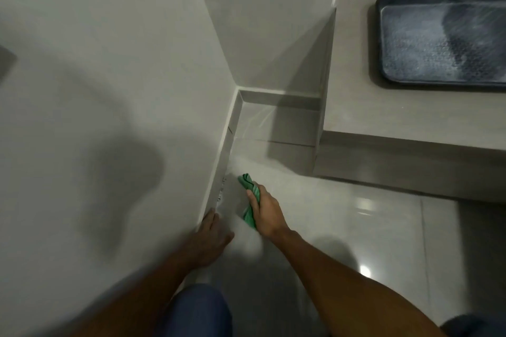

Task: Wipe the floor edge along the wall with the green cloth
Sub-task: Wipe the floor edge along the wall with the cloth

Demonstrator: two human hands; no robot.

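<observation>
A bunched green cloth [247, 183] sticks out from both ends of my right hand [267, 212], which is shut on it low over the glossy floor tiles [315, 216]. The cloth's upper end lies just right of the grey skirting strip [219, 172] that runs along the foot of the white wall [109, 90]. My left hand [209, 238] is blurred; its fingertips rest against the lower end of the skirting, holding nothing.
A raised tiled step [369, 117] stands at the right, carrying a dark blue mat [443, 41]. A corner recess [276, 123] lies between wall and step. My knee in blue cloth [197, 312] is at the bottom edge.
</observation>
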